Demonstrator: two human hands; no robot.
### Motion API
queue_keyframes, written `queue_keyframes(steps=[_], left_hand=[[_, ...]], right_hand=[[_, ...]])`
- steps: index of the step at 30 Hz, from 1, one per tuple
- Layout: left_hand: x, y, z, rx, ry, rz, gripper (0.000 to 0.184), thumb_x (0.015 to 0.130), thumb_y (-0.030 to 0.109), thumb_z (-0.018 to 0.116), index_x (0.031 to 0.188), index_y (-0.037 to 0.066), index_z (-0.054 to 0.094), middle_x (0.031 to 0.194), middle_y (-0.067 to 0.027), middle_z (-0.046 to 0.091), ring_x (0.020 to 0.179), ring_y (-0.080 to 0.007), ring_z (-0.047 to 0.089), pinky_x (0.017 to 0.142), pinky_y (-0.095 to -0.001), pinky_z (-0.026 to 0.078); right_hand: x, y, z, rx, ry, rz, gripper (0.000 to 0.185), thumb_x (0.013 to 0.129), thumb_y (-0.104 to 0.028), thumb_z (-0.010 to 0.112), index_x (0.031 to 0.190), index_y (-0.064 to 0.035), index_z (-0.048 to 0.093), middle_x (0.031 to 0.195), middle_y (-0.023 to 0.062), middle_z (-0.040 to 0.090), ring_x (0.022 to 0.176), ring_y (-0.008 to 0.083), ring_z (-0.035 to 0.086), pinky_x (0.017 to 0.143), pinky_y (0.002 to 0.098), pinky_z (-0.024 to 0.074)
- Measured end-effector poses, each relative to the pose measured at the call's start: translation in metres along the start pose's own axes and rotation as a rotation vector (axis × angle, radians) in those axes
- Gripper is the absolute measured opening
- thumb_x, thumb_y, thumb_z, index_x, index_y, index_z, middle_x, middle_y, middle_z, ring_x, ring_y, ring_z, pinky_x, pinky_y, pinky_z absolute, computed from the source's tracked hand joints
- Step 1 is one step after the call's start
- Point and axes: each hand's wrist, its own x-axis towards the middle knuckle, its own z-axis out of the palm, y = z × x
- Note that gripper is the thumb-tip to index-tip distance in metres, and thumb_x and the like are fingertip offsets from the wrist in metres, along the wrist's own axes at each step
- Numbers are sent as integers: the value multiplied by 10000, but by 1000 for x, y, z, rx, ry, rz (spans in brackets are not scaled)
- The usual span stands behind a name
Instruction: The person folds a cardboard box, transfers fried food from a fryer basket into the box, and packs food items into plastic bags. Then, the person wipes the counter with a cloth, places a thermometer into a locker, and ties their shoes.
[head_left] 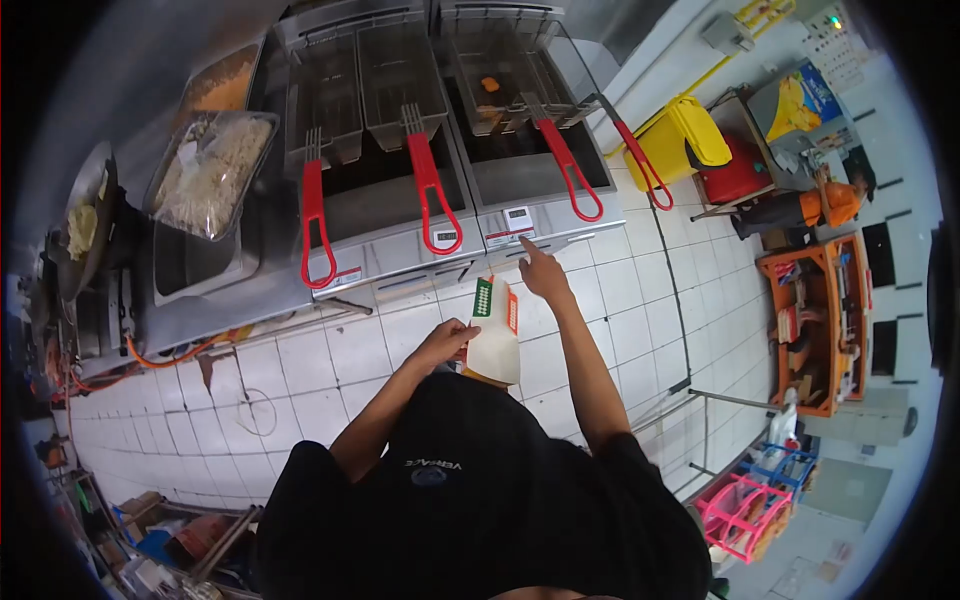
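Observation:
My left hand (446,343) is closed around a white paper carton (493,350) with green and orange print, held in front of my black shirt. My right hand (543,274) has its index finger stretched out and the other fingers curled; nothing shows in it. That fingertip is at or just below a small white digital timer (516,219) on the fryer's steel front (545,222); whether it touches, I cannot tell. Above are wire fry baskets (400,75) with red handles (428,180). A small orange-brown piece (490,85) lies in the right basket (510,105).
Left of the fryer, a plastic-covered tray (205,180) holds pale food, near a tray of orange crumbs (222,82). Right stand a yellow bin (660,140) and an orange shelf (825,330). A person in orange (832,205) is farther back. White tiles (620,300) cover the floor.

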Motion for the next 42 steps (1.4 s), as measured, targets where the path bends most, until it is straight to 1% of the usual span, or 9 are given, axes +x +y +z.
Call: queue_keyframes(steps=[2,6,11,17,20,23,29,33,42], left_hand=[[-5,-3,-5,-86,27,-46,439,891,444,630,995,31,525,951,-91,600,848,-171,632,751,-304,533],[-9,-15,-10,-117,97,25,426,900,439,621,999,38,518,932,-67,593,831,-140,617,734,-285,525],[-9,-25,-19,-211,72,53,384,908,448,608,985,84,515,904,-44,603,807,-116,601,741,-273,500],[1,1,-30,-151,74,-17,377,914,457,593,983,95,514,900,-38,599,797,-114,594,741,-268,497],[5,17,-30,-113,49,-42,376,911,461,597,976,100,514,886,-25,585,786,-106,578,738,-261,494],[7,25,-27,-105,12,-27,372,911,463,598,967,105,516,878,-16,572,784,-98,561,756,-258,488],[25,17,-28,-105,-11,-60,353,919,450,592,981,112,515,931,-27,579,859,-114,593,824,-267,482],[32,12,-29,-84,-28,-73,351,922,443,588,1003,110,510,989,-48,589,899,-132,608,819,-287,496],[32,16,-24,-119,-7,-80,346,915,440,595,974,112,499,962,-49,582,839,-132,605,796,-292,512]], right_hand=[[23,-8,2,-70,-57,41,566,880,-235,493,1430,-216,361,998,282,642,939,458,620,849,538,481],[43,-23,8,-175,-93,119,591,871,-208,464,1448,-232,336,1003,266,653,955,436,630,849,533,488],[41,-33,7,-238,-55,81,570,864,-194,480,1422,-164,369,941,260,661,881,423,655,782,519,522],[53,-27,11,-199,-31,61,509,850,-186,495,1352,-122,435,962,259,659,902,425,651,792,521,519],[59,-20,10,-150,-5,50,520,842,-200,530,1348,-121,447,929,287,649,892,446,639,794,531,517],[56,-16,8,-83,8,65,510,837,-202,539,1337,-137,463,929,283,649,901,442,638,797,525,518],[57,-14,11,-46,5,72,535,837,-222,537,1360,-158,445,951,286,647,903,454,630,813,535,506],[55,-7,15,-23,-9,65,554,833,-215,548,1371,-166,426,933,289,648,897,460,628,799,538,508],[56,-7,13,-47,-30,51,572,836,-213,555,1385,-164,400,936,287,648,905,457,625,811,542,499]])
